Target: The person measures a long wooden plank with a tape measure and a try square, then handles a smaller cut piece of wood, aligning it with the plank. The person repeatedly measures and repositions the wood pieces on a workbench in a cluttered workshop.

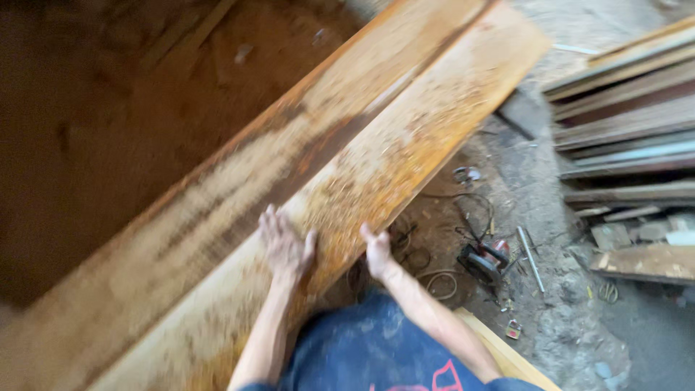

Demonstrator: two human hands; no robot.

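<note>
A long sawdust-covered plank (376, 145) runs from 7 o'clock up to 1 o'clock. The left hand (284, 246) lies flat on it, fingers (269, 221) spread wide, and the right hand (377, 251) grips its edge at 5 o'clock. A circular saw (481, 261) sits on the floor (536, 188) at 4 o'clock.

Rough carpentry workshop, pretty clearly

Sawdust-covered wooden plank (347, 166) across the middle, stacked boards (626, 108) piled at the right, a circular saw (483, 261) with its tangled cord (434, 279) lying on a dirt floor (565, 318) littered with offcuts and chips.
</note>
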